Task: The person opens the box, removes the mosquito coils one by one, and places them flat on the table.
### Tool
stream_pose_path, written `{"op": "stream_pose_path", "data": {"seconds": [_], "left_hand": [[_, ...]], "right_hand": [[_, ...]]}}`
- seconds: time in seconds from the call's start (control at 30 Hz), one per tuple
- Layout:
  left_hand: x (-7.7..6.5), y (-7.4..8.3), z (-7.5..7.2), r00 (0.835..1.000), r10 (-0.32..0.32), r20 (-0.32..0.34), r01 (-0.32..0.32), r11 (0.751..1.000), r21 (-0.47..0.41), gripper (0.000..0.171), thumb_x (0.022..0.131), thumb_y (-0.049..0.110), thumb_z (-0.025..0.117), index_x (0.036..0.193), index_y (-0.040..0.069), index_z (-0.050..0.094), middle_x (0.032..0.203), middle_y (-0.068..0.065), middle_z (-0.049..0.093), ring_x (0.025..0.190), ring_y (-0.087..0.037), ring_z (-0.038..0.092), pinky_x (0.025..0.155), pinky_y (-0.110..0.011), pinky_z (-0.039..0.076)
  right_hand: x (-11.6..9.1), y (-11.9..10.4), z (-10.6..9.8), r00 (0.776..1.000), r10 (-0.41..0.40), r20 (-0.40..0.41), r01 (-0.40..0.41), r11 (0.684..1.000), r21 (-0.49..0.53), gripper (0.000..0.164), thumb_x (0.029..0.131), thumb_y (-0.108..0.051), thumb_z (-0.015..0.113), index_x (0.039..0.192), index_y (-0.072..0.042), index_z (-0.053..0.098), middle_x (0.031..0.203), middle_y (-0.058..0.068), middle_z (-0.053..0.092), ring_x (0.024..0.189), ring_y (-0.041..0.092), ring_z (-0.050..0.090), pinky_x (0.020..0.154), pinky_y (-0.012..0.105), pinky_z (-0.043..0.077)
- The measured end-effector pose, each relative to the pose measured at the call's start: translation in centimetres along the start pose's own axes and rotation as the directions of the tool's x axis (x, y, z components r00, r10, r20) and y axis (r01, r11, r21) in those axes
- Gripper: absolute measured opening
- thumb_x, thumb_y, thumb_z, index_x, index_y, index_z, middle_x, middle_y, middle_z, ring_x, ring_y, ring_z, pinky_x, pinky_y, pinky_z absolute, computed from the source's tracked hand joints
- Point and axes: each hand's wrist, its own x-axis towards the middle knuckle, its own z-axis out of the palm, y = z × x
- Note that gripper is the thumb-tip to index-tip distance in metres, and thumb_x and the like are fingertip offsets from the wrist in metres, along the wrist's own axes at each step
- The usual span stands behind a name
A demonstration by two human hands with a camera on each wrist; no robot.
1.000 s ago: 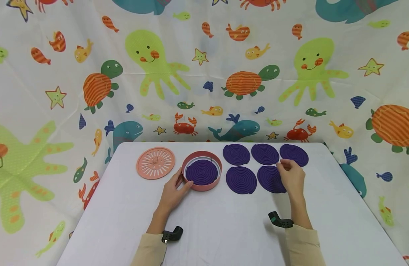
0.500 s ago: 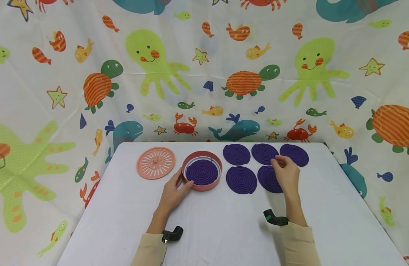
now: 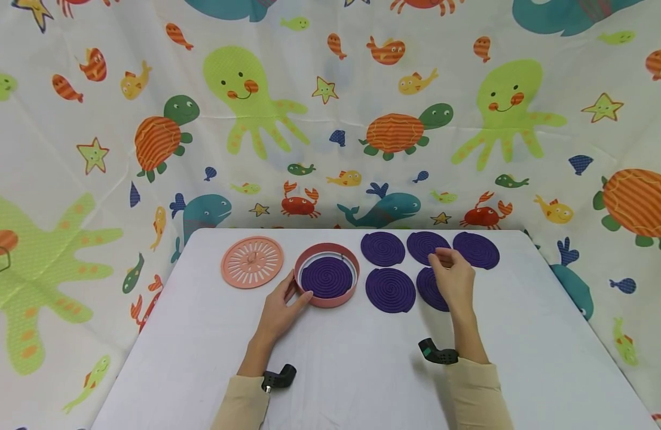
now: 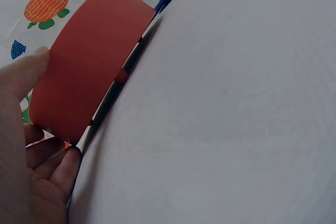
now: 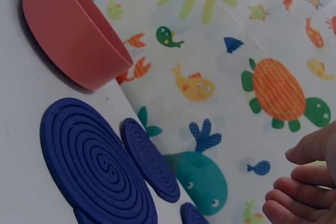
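My left hand (image 3: 281, 312) grips the near left side of a round pink coil holder (image 3: 326, 303), thumb at its rim and fingers around its wall. Inside it lies a purple mosquito coil (image 3: 326, 278). In the left wrist view the holder's side wall (image 4: 94, 61) stands between thumb and fingers. My right hand (image 3: 455, 280), fingers loosely curled and holding nothing, hovers above the mosquito coils at the right. It partly hides the near right coil (image 3: 430, 289). In the right wrist view the fingers (image 5: 299, 195) are raised, apart from the coils.
More purple coils lie flat on the white table (image 3: 352, 370): one front left (image 3: 391, 291), and a back row with a left coil (image 3: 382, 249), a middle coil (image 3: 426, 245) and a right coil (image 3: 476, 250). A slotted pink lid (image 3: 252, 263) lies left of the holder.
My right hand has moved left across the coils, from over the near right coil's right side toward its middle. The left hand and the holder have stayed put.
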Motion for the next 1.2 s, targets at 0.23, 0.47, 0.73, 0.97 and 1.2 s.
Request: {"op": "stream_pose_path", "data": {"seconds": [0.23,0.47,0.73,0.97,1.2], "left_hand": [[0.0,0.0,0.0,1.000,0.000,-0.004,0.000,1.000,0.010,0.085,0.089,0.041,0.075,0.154,0.004,0.036,0.159,-0.013,0.040,0.142,-0.026,0.048,0.113,-0.027,0.044],[0.0,0.0,0.0,1.000,-0.008,0.004,0.008,1.000,0.001,0.085,0.089,0.042,0.075,0.155,0.005,0.036,0.160,-0.013,0.039,0.142,-0.026,0.047,0.114,-0.027,0.044],[0.0,0.1,-0.1,1.000,-0.001,0.004,0.001,1.000,-0.004,0.085,0.089,0.041,0.075,0.155,0.004,0.035,0.160,-0.013,0.039,0.143,-0.026,0.046,0.114,-0.026,0.043],[0.0,0.0,-0.1,1.000,-0.001,0.005,0.001,1.000,0.001,0.085,0.089,0.041,0.075,0.155,0.004,0.035,0.160,-0.013,0.039,0.143,-0.026,0.046,0.114,-0.026,0.043],[0.0,0.0,-0.1,1.000,-0.008,0.002,0.008,1.000,0.015,0.086,0.089,0.043,0.075,0.155,0.005,0.036,0.159,-0.012,0.040,0.142,-0.026,0.047,0.113,-0.027,0.044]], "right_hand": [[-0.3,-0.8,0.5,1.000,-0.009,0.028,0.008,0.999,0.036,0.034,0.095,-0.021,0.067,0.120,0.002,0.068,0.108,0.021,0.073,0.095,0.028,0.069,0.068,-0.004,0.042],[-0.5,-1.5,1.2,0.999,-0.008,0.054,0.005,0.998,0.057,0.035,0.094,-0.021,0.067,0.122,0.001,0.067,0.110,0.020,0.073,0.098,0.031,0.069,0.068,-0.003,0.041],[-0.6,-2.1,2.3,0.995,-0.031,0.097,0.026,0.999,0.047,0.037,0.094,-0.022,0.067,0.124,0.000,0.066,0.111,0.018,0.073,0.100,0.031,0.070,0.071,-0.003,0.040],[-0.8,-2.2,3.2,0.989,-0.075,0.128,0.068,0.996,0.060,0.035,0.094,-0.020,0.067,0.123,0.000,0.066,0.109,0.017,0.073,0.098,0.029,0.070,0.081,0.010,0.054],[-1.2,-2.8,4.1,0.986,-0.071,0.154,0.059,0.995,0.078,0.037,0.093,-0.019,0.068,0.124,0.001,0.064,0.111,0.018,0.072,0.100,0.031,0.069,0.092,0.046,0.062]]}}
